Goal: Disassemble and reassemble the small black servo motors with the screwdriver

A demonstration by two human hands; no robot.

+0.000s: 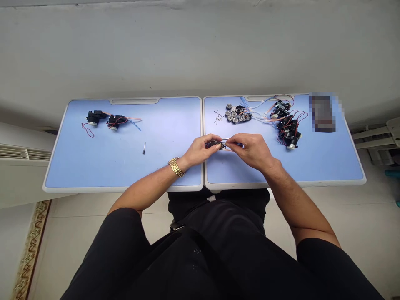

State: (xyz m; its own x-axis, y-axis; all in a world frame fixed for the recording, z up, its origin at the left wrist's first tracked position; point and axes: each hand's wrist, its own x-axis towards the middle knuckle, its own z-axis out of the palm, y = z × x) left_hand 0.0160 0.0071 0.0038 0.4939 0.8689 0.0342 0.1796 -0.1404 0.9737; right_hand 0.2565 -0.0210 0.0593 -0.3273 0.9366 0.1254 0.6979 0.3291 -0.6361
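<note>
My left hand (200, 151), with a gold watch on its wrist, is closed around a small black mechanical unit (221, 146) just above the right tabletop. Fingers of my right hand (251, 152) are pinched together at the unit's right end. A thin dark piece shows between the two hands' fingertips, and bits of blue and pale orange tubing come out by the right fingers. Exactly what the right fingers grip is hidden. Beyond my hands lie a cluster of round silver-and-black parts (234, 114) and a scatter of tiny screws (218, 118).
Two black units with tubes and red wires (116, 121) lie on the left blue tabletop (168, 125), with a small screwdriver-like tool (144, 148) nearer. Several wired black units (287, 127) are piled at right, beside a pixelated dark object (323, 113). A wall stands behind.
</note>
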